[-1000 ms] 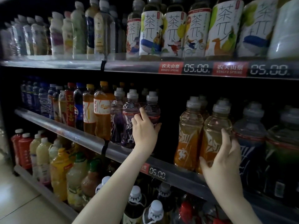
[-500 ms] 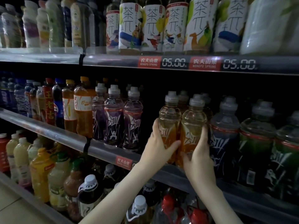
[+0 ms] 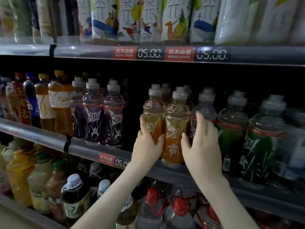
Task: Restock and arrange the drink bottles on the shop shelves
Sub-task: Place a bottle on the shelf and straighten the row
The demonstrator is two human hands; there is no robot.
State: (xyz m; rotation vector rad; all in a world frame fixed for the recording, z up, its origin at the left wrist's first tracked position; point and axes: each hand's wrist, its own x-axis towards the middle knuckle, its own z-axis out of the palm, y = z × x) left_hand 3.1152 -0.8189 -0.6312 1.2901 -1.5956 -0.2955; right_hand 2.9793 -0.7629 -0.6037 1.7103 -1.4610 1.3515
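Observation:
Two orange drink bottles with grey caps stand side by side, touching, at the front of the middle shelf (image 3: pixel 41 134). My left hand (image 3: pixel 147 146) grips the left orange bottle (image 3: pixel 153 113), thumb across its front and fingers round its left side. My right hand (image 3: pixel 201 146) grips the right orange bottle (image 3: pixel 175 129), with the thumb on the label. Its fingers reach behind, between this bottle and the clear bottle with a dark label (image 3: pixel 205 106). More orange bottles stand behind, mostly hidden.
Purple bottles (image 3: pixel 113 119) stand left of a dark gap beside the orange ones, green bottles (image 3: pixel 231 129) to the right. Tea bottles (image 3: pixel 148 19) fill the upper shelf above price tags (image 3: pixel 179 53). Juice and red-capped bottles (image 3: pixel 179 204) crowd the lower shelf under my arms.
My left hand has left the purple bottles and moved right onto the left orange bottle. My right hand stays on the right orange bottle. The view has shifted closer.

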